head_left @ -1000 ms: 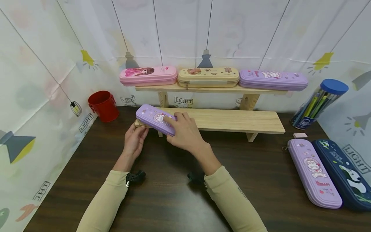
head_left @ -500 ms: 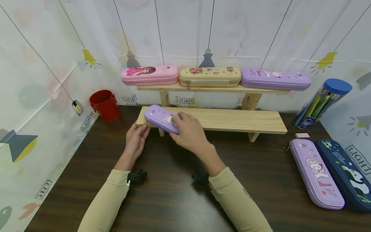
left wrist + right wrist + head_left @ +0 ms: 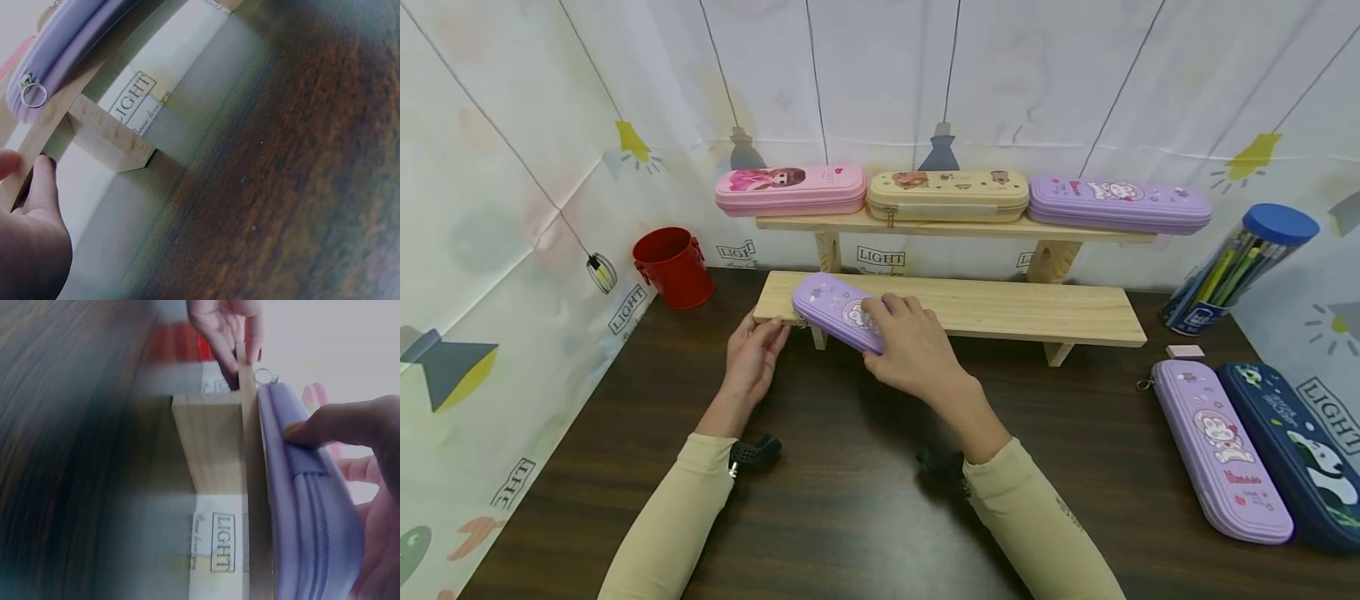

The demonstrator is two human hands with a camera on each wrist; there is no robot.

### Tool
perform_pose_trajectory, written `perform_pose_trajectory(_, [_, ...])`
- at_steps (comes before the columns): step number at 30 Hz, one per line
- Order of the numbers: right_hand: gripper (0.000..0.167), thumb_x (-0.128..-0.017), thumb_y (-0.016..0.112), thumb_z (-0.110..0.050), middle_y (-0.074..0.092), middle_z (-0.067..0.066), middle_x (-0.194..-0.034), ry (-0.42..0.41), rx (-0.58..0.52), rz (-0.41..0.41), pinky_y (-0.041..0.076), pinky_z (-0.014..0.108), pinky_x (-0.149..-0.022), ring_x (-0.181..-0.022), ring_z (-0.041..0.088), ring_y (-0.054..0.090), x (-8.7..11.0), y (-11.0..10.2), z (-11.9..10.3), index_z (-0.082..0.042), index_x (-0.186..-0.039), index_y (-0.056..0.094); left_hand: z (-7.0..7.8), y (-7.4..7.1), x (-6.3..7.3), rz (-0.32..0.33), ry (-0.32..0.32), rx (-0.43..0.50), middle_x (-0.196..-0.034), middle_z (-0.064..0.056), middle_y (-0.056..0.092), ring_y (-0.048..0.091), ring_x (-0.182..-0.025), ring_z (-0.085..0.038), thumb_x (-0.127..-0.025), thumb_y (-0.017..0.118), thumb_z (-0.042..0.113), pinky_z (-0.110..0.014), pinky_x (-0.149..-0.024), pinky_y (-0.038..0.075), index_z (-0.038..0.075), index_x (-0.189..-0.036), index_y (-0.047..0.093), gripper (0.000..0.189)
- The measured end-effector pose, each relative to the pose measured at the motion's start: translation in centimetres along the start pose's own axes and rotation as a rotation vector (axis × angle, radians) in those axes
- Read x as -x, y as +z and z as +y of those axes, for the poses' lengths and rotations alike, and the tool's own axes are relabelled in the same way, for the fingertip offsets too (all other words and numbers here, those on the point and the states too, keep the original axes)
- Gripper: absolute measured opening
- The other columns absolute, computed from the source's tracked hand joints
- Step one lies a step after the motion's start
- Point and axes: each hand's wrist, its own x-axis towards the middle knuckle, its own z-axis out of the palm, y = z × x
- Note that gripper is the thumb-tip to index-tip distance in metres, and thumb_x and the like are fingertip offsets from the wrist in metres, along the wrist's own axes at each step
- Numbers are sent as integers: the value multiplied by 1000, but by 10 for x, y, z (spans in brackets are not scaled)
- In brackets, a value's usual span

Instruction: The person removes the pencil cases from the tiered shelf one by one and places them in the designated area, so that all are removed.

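My right hand [image 3: 921, 346] grips the right end of a purple pencil case [image 3: 831, 307] with a cartoon print. The case lies at a slant over the left part of the lower board of a two-tier wooden shelf [image 3: 1015, 310], its near end past the front edge. In the right wrist view the thumb [image 3: 306, 430] presses the zipped side of the case. My left hand [image 3: 751, 358] pinches the board's front left corner, fingers above and below it. A ring zipper pull [image 3: 34, 95] hangs at the case's left end in the left wrist view.
On the upper board stand a pink case [image 3: 793, 190], a cream case [image 3: 947, 196] and a purple case [image 3: 1120, 205]. A red bucket [image 3: 673, 267] is at left. At right are a pen jar [image 3: 1236, 271], an eraser [image 3: 1185, 352], another purple case [image 3: 1221, 450] and a navy panda case [image 3: 1296, 454].
My right hand has moved the purple pencil case to the right along the lower board, uncovering the board's left end. My left hand keeps its hold on the corner.
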Motion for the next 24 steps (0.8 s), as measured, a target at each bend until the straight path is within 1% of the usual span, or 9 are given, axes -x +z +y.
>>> perform_pose_trajectory(4, [63, -79, 69, -31, 60, 12, -127, -13, 22, 21, 54, 49, -88, -112, 33, 56, 5, -3, 4, -22, -138, 49, 1, 0, 0, 4, -5, -7, -158, -11, 38, 46, -141, -18, -102, 48, -1, -20, -104, 50, 12, -157, 23, 62])
perform_pose_trajectory(7, [66, -77, 68, -28, 59, 14, -124, -14, 22, 28, 55, 48, -85, -106, 33, 57, 8, -5, 7, -23, -139, 48, 1, 0, 0, 3, -2, -9, -158, -10, 38, 47, -140, -18, -102, 49, -1, -19, -103, 50, 13, -157, 23, 63])
perform_pose_trajectory(11, [69, -76, 69, -25, 56, 17, -126, -13, 8, 19, 55, 47, -87, -102, 33, 59, 11, -6, 10, -24, -141, 46, 2, 0, 0, 3, -3, -4, -158, -10, 38, 46, -140, -18, -102, 50, 0, -19, -102, 51, 13, -158, 23, 63])
perform_pose_trajectory(15, [71, -75, 70, -23, 53, 18, -125, -22, 10, 11, 55, 46, -86, -99, 32, 58, 15, -6, 13, -24, -142, 46, 1, 0, 0, 5, -7, -7, -159, -10, 37, 46, -141, -18, -102, 49, 0, -19, -102, 51, 13, -158, 23, 63])
perform_pose_trajectory(18, [72, -76, 71, -22, 51, 19, -130, -30, 8, 0, 54, 50, -91, -107, 34, 56, 19, -7, 15, -25, -143, 46, 1, 0, 1, 5, -10, -13, -159, -10, 37, 46, -141, -18, -102, 49, 0, -20, -103, 50, 14, -158, 22, 63])
perform_pose_trajectory(22, [74, -77, 70, -20, 50, 19, -137, -43, -8, -14, 48, 58, -102, -122, 38, 51, 24, -7, 21, -26, -146, 44, 1, 0, 2, 3, -9, -27, -158, -10, 37, 45, -141, -17, -102, 49, 1, -21, -105, 49, 14, -158, 21, 63])
perform_pose_trajectory(24, [75, -77, 70, -20, 51, 19, -137, -49, -15, -16, 47, 59, -102, -123, 38, 50, 27, -7, 24, -26, -147, 43, 1, 0, 2, 2, -9, -27, -158, -11, 37, 45, -141, -17, -102, 49, 2, -21, -105, 49, 13, -158, 21, 63])
